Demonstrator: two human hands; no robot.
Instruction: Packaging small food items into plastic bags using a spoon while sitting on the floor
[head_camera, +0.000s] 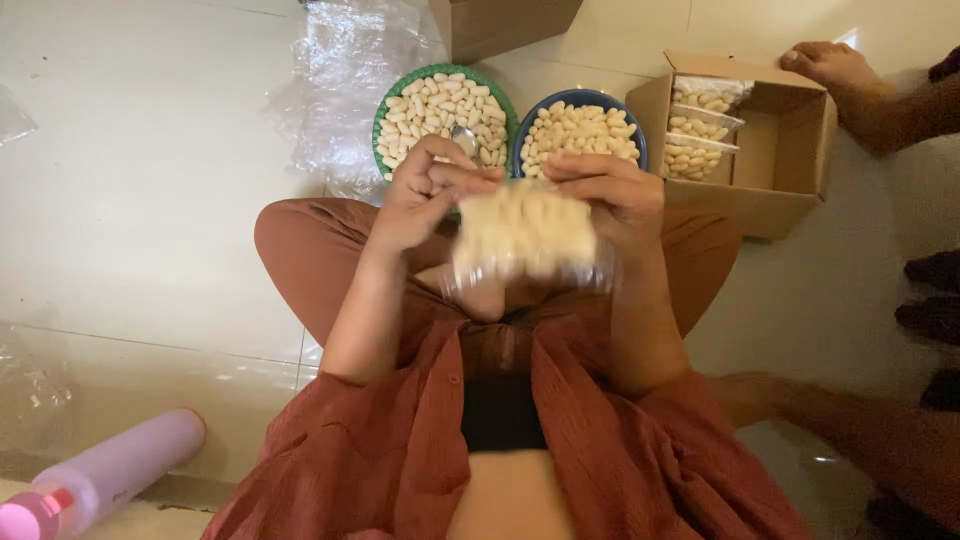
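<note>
Two hands work at one small clear bag of pale nuts (525, 235), held up over the person's crossed legs. The left hand (425, 195) pinches the bag's upper left edge, fingers closed on the plastic; the right hand (610, 190) clasps the upper right edge the same way, so both grips are clenched on the bag. Motion blurs the bag, and whether its mouth is sealed cannot be told.

On the floor (150, 150) just beyond the hands stand a green bowl (385, 105) and a blue bowl (527, 118), side by side and nearly touching, both heaped with loose pale nuts; a metal spoon (464, 138) lies in the green one. To the right of the blue bowl sits an open cardboard box (780, 185) with a few filled bags (700, 125) stacked at its left end and the rest of its space bare. Judging by this, some bags are done, one is in hand, and much loose stock remains.

Crumpled clear plastic (340, 70) lies left of the green bowl. Another person's hand (830, 65) rests on the box's far corner. A pink bottle (110, 470) lies at lower left.
</note>
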